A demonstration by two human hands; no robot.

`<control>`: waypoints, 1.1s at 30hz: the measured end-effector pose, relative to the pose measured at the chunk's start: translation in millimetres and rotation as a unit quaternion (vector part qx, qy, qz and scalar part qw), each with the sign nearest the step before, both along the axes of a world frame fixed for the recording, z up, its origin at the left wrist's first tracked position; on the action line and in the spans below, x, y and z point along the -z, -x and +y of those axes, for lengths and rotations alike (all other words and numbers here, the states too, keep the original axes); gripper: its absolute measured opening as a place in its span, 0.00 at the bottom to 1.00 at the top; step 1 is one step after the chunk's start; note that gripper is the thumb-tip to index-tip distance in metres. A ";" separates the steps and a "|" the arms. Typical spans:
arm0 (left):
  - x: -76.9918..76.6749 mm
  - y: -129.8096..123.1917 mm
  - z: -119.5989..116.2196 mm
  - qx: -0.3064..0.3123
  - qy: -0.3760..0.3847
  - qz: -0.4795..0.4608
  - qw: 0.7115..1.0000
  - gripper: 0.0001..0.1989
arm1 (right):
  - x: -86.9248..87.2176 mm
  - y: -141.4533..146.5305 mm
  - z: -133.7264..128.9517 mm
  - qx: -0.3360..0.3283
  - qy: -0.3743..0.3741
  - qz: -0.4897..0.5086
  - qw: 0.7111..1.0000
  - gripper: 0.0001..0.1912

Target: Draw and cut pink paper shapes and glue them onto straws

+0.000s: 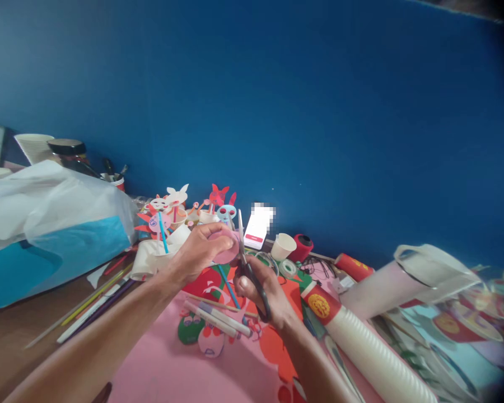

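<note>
Pinched in my left hand (201,246) is a round piece of pink paper (224,249), held up above the crowded table. My right hand (264,291) grips dark-handled scissors (242,246), whose blades point up at the right edge of the pink paper. Whether the blades are apart is hard to see. Below my hands lie white markers (216,319) on pink paper (185,369), beside small paper faces, one green (189,330) and one pink (211,342).
Paper animal figures (176,196) stand in cups at the back. A phone (258,224) leans near the blue wall. Stacked paper cups (373,341) lie at right, near a white roll (386,285). Plastic-wrapped blue sheets (67,252) fill the left, with pencils (96,296) in front.
</note>
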State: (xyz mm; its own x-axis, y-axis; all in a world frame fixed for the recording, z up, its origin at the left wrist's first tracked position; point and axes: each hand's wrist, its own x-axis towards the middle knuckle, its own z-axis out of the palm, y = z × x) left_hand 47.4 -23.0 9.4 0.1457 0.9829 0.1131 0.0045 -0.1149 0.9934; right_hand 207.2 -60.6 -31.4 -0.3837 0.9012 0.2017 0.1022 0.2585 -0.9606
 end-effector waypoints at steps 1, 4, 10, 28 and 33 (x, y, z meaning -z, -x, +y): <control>0.0 -0.1 -0.1 0.001 0.002 -0.004 1.000 0.04 | 0.3 0.1 0.1 0.000 -0.002 -0.002 1.000 0.22; -0.1 -0.6 -0.3 -0.003 0.002 -0.007 1.000 0.04 | 0.0 0.5 0.0 -0.001 -0.001 -0.005 1.000 0.22; 1.3 -0.4 1.1 0.003 0.007 -0.008 1.000 0.04 | -2.2 1.4 -1.0 -0.002 0.001 0.005 1.000 0.22; 13.6 5.7 8.2 0.005 0.011 -0.004 1.000 0.03 | -1.5 2.5 -0.6 0.005 0.042 0.036 0.998 0.25; 12.2 7.0 8.6 0.015 0.013 -0.001 1.000 0.04 | -1.9 2.8 -0.3 0.012 0.048 0.036 0.998 0.25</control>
State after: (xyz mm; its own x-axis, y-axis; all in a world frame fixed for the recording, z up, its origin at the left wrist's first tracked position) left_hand 40.4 -14.4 -2.8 0.1745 0.9807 0.0885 0.0000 -0.0899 0.9959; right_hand 204.4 -60.9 -29.5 -0.3499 0.9262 0.1406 0.0366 0.1635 -0.9859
